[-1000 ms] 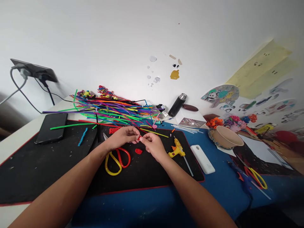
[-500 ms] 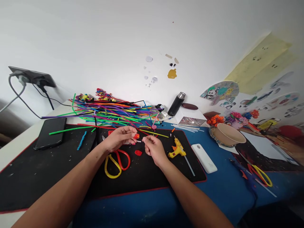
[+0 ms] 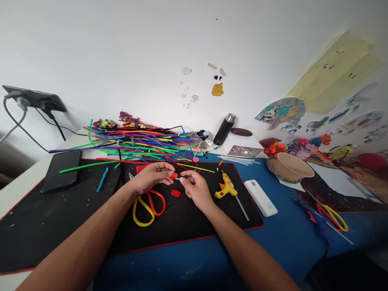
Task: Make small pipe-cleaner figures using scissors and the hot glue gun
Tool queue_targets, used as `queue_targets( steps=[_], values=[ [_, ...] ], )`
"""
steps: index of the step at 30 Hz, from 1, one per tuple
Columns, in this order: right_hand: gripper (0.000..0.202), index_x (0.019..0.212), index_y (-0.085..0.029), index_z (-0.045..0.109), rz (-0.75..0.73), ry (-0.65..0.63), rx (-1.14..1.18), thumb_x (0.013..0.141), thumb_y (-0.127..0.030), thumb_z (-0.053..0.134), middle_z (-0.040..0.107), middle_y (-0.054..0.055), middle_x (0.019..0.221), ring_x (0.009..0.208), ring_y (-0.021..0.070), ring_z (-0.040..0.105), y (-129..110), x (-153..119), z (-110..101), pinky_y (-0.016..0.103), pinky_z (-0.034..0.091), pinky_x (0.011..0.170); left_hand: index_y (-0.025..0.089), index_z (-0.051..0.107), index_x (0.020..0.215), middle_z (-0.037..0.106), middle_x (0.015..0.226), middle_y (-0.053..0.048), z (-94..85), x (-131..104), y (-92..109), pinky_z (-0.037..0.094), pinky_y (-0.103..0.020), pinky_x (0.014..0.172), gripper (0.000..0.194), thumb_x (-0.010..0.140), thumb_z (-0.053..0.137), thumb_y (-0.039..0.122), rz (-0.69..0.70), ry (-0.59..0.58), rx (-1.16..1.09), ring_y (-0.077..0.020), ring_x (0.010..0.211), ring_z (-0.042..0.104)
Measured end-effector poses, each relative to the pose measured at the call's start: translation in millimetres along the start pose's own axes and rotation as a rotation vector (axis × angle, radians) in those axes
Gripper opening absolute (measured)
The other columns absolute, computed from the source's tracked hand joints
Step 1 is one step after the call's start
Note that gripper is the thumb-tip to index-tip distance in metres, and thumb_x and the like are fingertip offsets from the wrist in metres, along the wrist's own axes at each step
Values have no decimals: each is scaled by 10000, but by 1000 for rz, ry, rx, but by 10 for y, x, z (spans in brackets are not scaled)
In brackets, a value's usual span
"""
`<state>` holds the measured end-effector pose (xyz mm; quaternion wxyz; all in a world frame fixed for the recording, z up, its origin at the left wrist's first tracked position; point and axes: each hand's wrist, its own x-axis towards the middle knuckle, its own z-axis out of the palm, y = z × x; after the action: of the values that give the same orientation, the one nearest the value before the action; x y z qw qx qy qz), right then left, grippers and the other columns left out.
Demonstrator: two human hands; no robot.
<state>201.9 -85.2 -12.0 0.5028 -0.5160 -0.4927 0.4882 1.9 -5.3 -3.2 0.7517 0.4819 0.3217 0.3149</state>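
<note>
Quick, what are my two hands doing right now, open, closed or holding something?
Left hand: closed, pinching a small red-orange piece.
Right hand: closed, fingertips on a thin whitish piece; what it is, I can't tell.

At the centre of the frame, the left hand [image 3: 155, 178] pinches a small red piece [image 3: 173, 176], and the right hand [image 3: 195, 188] holds a thin pale bit [image 3: 178, 178] beside it. Just below lies a red coil [image 3: 176, 193] on the black mat [image 3: 188, 224]; scissors [image 3: 144, 223] rest to its left, partly under the left hand. Right of centre are a yellow glue gun [image 3: 226, 189] and a white power bank [image 3: 260, 198]. Pipe cleaners [image 3: 145, 141] heap at upper left of the hands, above a phone [image 3: 62, 171] at left.
</note>
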Motion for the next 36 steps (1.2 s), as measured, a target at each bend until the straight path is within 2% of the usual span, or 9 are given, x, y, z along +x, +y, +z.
queue_targets(
  steps=[5, 11, 14, 20, 27, 33, 36],
  values=[
    [300, 1156, -228, 709, -144, 1, -247, 899, -383, 697, 480, -87, 604, 531, 121, 458, -73, -60, -5, 252, 389, 553, 165, 755, 944, 773, 785, -49, -4, 1, -9, 629, -269, 697, 361, 701, 958, 340, -40, -32, 27, -182, 715, 759],
    [225, 1124, -253, 753, -218, -24, -461, 922, -306, 668, 519, -74, 619, 565, 127, 481, -81, -86, 9, 255, 390, 607, 161, 757, 940, 789, 828, -62, 12, -3, -12, 631, -247, 697, 372, 693, 967, 343, -74, -67, 22, -172, 723, 763],
    [197, 1074, -242, 762, -226, 15, -424, 931, -332, 662, 518, -66, 608, 565, 134, 488, -51, -74, 29, 258, 407, 613, 164, 762, 943, 788, 834, -59, 23, -1, -16, 635, -255, 719, 374, 690, 969, 345, -80, -65, 8, -177, 739, 767],
    [257, 965, -210, 742, -191, 115, -292, 935, -447, 649, 619, -16, 672, 589, 154, 521, 5, -20, 59, 270, 427, 599, 164, 765, 941, 779, 873, -52, 42, -12, -4, 631, -280, 799, 344, 722, 944, 359, -26, -24, 9, -177, 797, 762],
    [271, 912, -201, 728, -173, 199, -280, 908, -466, 674, 540, -40, 608, 571, 151, 493, 34, -13, 116, 269, 422, 582, 167, 741, 957, 757, 839, -33, 65, -8, -14, 606, -249, 731, 373, 747, 927, 412, 8, -35, 83, -168, 784, 751],
    [249, 882, -204, 699, -169, 168, -179, 890, -453, 697, 567, -47, 605, 545, 135, 493, 30, -8, 216, 257, 427, 565, 166, 753, 1003, 737, 849, -15, 33, 24, -45, 601, -250, 710, 407, 753, 919, 440, 68, -19, 126, -141, 725, 723],
    [294, 913, -202, 689, -145, 121, -86, 897, -496, 700, 513, -70, 568, 490, 118, 436, 66, -5, 224, 245, 377, 506, 164, 761, 1017, 740, 848, -19, 17, 26, -44, 598, -249, 694, 416, 757, 915, 450, 85, -3, 129, -141, 710, 720]
  ],
)
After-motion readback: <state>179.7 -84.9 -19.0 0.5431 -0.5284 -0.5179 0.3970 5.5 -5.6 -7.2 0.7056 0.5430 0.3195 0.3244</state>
